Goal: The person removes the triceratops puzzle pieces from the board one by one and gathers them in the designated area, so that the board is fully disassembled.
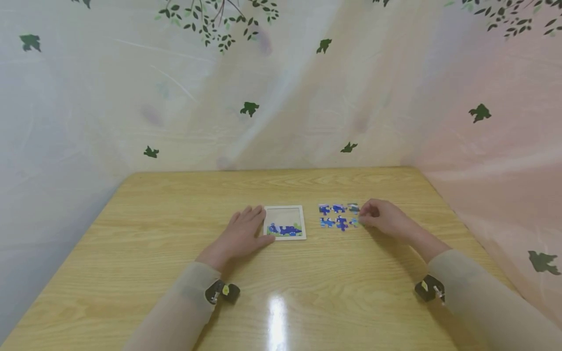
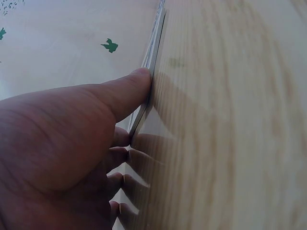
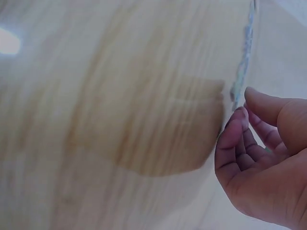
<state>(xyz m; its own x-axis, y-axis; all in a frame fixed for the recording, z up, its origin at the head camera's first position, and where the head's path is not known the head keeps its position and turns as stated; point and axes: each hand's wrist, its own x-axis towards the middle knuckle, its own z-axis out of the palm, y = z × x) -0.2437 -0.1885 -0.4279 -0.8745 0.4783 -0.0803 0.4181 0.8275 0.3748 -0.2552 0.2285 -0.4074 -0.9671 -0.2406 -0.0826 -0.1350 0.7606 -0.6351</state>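
My left hand [image 1: 243,232] rests at the left side of a white-framed puzzle board [image 1: 283,239], fingers fairly straight along its edge and thumb at the lower left corner. In the left wrist view, the thumb [image 2: 129,88] presses on the board's thin edge [image 2: 154,52]. Blue and green puzzle pieces fill the bottom of the board. To its right, several loose jigsaw pieces [image 1: 338,208] lie in two rows. My right hand [image 1: 386,218] is at the right end of these rows, fingers bent and fingertips right at the last pieces [image 1: 353,223]; I cannot tell whether it pinches one.
A light wooden table [image 1: 329,292] carries everything, and its far edge meets a pale curtain [image 1: 290,131] printed with green leaves. More curtain hangs at both sides. A small black wrist camera [image 1: 228,292] sits by the left cuff, another [image 1: 426,288] by the right.
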